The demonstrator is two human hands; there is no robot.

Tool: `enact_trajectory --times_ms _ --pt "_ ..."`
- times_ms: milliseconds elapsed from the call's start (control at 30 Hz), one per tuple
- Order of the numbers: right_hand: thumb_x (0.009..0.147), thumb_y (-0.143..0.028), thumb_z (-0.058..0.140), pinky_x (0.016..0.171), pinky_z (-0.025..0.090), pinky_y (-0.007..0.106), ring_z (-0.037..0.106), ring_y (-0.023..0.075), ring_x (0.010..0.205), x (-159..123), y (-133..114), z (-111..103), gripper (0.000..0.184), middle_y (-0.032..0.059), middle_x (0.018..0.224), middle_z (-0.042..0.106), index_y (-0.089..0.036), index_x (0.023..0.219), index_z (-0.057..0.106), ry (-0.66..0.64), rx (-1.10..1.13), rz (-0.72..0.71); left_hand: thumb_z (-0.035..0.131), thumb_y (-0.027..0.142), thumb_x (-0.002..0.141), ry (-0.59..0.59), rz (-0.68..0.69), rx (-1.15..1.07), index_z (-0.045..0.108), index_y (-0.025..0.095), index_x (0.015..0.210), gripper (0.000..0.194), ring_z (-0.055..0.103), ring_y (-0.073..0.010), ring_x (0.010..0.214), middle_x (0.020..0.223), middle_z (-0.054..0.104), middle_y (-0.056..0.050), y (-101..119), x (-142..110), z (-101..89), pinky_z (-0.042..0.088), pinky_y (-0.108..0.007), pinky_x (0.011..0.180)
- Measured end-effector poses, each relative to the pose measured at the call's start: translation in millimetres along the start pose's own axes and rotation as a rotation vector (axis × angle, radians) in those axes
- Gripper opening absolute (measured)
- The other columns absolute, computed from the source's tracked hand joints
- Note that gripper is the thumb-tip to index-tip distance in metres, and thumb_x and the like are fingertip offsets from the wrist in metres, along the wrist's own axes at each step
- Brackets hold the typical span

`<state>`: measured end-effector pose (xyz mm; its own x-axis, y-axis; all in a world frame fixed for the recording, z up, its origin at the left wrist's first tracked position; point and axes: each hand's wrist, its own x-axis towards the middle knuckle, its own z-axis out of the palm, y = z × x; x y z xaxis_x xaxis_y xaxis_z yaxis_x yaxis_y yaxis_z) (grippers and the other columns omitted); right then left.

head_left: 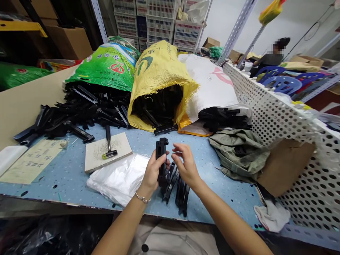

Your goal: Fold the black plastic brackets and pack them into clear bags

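Note:
My left hand (153,169), with a chain bracelet at the wrist, is wrapped round a long black plastic part (161,152) held upright above the table. Just to its right, my right hand (186,163) is raised with fingers bent and apart, near the part, and nothing shows in them. Under and between my hands lie several more black plastic parts (182,196) on the blue speckled tabletop (209,198). To the left of my left hand is a stack of clear plastic bags (119,179).
A hammer (108,141) rests on a pale board (91,157). Behind stand a green sack (106,65), a yellow sack (159,67) and a white sack (209,78), with black parts spilling out. A perforated white panel (278,131) borders the right; a person (275,58) sits beyond.

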<state>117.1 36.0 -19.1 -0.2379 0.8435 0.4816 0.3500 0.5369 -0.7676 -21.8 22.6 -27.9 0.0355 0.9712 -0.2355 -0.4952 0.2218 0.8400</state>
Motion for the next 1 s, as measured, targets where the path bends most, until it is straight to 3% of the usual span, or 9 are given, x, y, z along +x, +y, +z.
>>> enact_trajectory --times_ms 100,233,300,367,500,600,767,867,1000 --pt "0.091 -0.035 0.052 0.081 0.05 0.036 0.059 0.0191 0.09 17 4 -7 0.021 0.0071 0.1 0.06 -0.024 0.107 0.06 0.019 0.025 0.085 0.066 0.042 0.077 -0.092 -0.029 0.048 0.054 0.021 0.118 0.047 0.055 -0.011 0.061 0.076 0.059 0.0 -6 -21 5.2 0.045 -0.022 0.055" --pt "0.083 -0.043 0.061 0.07 0.052 0.032 0.061 0.0153 0.07 23 5 -6 0.024 0.002 0.079 0.064 -0.019 0.088 0.061 -0.042 0.312 0.362 0.071 0.037 0.074 -0.015 0.076 0.146 0.054 0.023 0.118 0.049 0.055 -0.01 0.066 0.093 0.062 -0.002 -7 -28 3.8 0.047 -0.022 0.062" --pt "0.085 -0.045 0.059 0.069 0.053 0.032 0.062 0.0144 0.068 14 0 -2 0.026 0.002 0.078 0.064 -0.019 0.088 0.059 -0.09 0.446 0.438 0.07 0.039 0.074 0.032 0.083 0.125 0.055 0.022 0.116 0.047 0.055 -0.0101 0.066 0.089 0.061 -0.001 -3 -25 -0.4 0.047 -0.022 0.063" --pt "0.086 -0.043 0.058 0.071 0.053 0.032 0.064 0.0158 0.075 -4 -7 1 0.024 0.0042 0.085 0.066 -0.02 0.091 0.06 -0.196 0.405 0.344 0.069 0.042 0.075 0.082 0.076 0.085 0.056 0.02 0.111 0.044 0.056 -0.0104 0.065 0.081 0.06 0.0 4 -23 -5.0 0.047 -0.022 0.063" --pt "0.09 -0.032 0.056 0.079 0.051 0.035 0.063 0.0199 0.09 -44 -16 9 0.015 0.0092 0.096 0.066 -0.022 0.099 0.063 -0.29 0.006 -0.075 0.068 0.044 0.075 0.102 0.047 0.083 0.057 0.019 0.105 0.041 0.059 -0.0121 0.068 0.08 0.062 -0.001 11 -19 -11.3 0.048 -0.024 0.065" --pt "0.093 -0.032 0.052 0.074 0.05 0.032 0.064 0.0188 0.082 -52 -10 13 0.015 0.0075 0.087 0.067 -0.022 0.098 0.063 -0.281 -0.133 -0.132 0.069 0.042 0.074 0.129 0.083 0.117 0.053 0.022 0.113 0.046 0.062 -0.0143 0.08 0.097 0.066 -0.004 3 -9 -18.0 0.05 -0.027 0.074" --pt "0.097 -0.032 0.041 0.066 0.049 0.023 0.064 0.0126 0.069 7 32 22 0.025 -0.0001 0.077 0.068 -0.022 0.097 0.064 -0.492 -0.216 0.087 0.063 0.041 0.079 0.176 0.155 0.325 0.056 0.02 0.117 0.044 0.056 -0.0248 0.114 0.117 0.063 -0.009 -35 11 -37.0 0.041 -0.04 0.101" --pt "0.095 -0.021 0.04 0.087 0.047 0.029 0.06 0.0174 0.102 66 64 31 0.029 0.0075 0.112 0.066 -0.02 0.117 0.059 -0.385 -0.538 0.101 0.061 0.036 0.081 0.178 0.162 0.463 0.053 0.021 0.125 0.048 0.039 -0.0268 0.134 0.137 0.051 -0.011 -64 6 -37.3 0.024 -0.043 0.114" --pt "0.089 -0.003 0.034 0.098 0.038 0.041 0.042 0.0254 0.125 123 96 41 0.048 0.0151 0.142 0.044 -0.017 0.132 0.048 -0.331 -0.681 0.09 0.055 0.033 0.084 0.115 0.182 0.633 0.049 0.02 0.132 0.05 0.034 -0.0268 0.137 0.143 0.043 -0.013 -87 -10 -25.8 0.02 -0.044 0.116"
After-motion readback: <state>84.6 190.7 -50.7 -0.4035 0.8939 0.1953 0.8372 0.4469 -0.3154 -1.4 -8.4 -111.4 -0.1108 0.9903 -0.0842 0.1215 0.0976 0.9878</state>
